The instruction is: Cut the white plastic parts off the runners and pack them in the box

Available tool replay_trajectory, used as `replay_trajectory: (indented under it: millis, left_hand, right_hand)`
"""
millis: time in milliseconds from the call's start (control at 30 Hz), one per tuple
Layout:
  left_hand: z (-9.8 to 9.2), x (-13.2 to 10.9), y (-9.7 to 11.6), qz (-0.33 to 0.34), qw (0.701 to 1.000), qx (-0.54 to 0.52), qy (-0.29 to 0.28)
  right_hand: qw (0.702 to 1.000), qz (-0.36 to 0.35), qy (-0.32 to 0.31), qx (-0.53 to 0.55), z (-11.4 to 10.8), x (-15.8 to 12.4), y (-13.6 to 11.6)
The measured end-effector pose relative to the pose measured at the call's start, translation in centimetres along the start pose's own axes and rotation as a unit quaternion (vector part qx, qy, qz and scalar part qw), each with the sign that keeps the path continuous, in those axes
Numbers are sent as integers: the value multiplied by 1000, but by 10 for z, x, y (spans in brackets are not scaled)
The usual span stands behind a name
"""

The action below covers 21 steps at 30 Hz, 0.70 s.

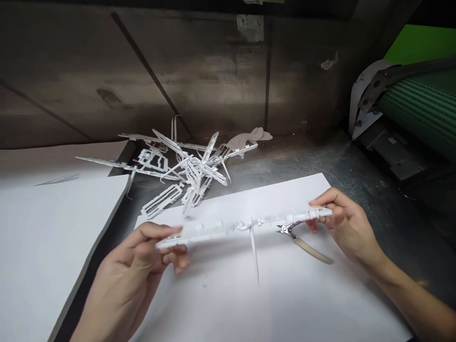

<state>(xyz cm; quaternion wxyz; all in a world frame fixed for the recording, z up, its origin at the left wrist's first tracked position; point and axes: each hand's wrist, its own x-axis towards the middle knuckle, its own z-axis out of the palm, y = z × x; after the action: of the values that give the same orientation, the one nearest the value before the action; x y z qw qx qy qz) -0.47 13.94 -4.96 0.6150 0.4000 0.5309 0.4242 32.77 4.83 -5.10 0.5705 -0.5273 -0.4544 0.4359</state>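
Left hand (133, 261), thumb and fingertips in a narrow pinch on the near-left end of one white moulded plastic strip (210, 232); right hand (347, 221), likewise pinched close on the strip's opposite end; strip raised above a white sheet (221, 299), long axis crosswise, right end higher in view than left; one thin pin (254, 259), hanging from its middle, tip toward the person; nippers (285, 230), below the strip's right half, tan handle (311, 251) slanting away rightward; heap of white mouldings (195, 171), behind; strip's ends partly covered by fingers, its fine detail blurred to my eye; right forearm (409, 285), cut off.
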Motion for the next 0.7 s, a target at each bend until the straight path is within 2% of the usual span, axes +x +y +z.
replay_trajectory:
  millis: [133,200,300,433,500,533,567,633,667,700]
  left_hand:
    - [3,-7,-3,-14,994,88,-67]
    - [6,-8,-3,-23,994,89,-65]
    - [9,-9,-4,-11,996,63,-55]
    - [10,-10,-4,36,994,63,-83]
    - [10,-9,-6,127,981,120,-84]
    - [9,-9,-7,205,961,169,-84]
    - [10,-9,-8,292,925,229,-88]
    - [10,-9,-11,437,822,347,-111]
    - [10,-8,-12,477,780,386,-125]
    - [11,-8,-13,489,759,408,-132]
  right_hand:
    - [993,84,30,-78,9,4,-4]
    - [990,109,26,-84,10,5,-3]
    - [987,112,34,-106,6,4,-1]
    - [977,127,63,-159,-4,3,5]
    - [973,149,70,-161,-5,3,8]
    - [973,160,70,-153,-4,4,9]
    - [972,172,68,-143,-2,4,9]
    - [972,189,55,-125,1,6,9]
    - [972,193,41,-126,0,7,9]
    - [972,186,23,-143,-2,8,7]
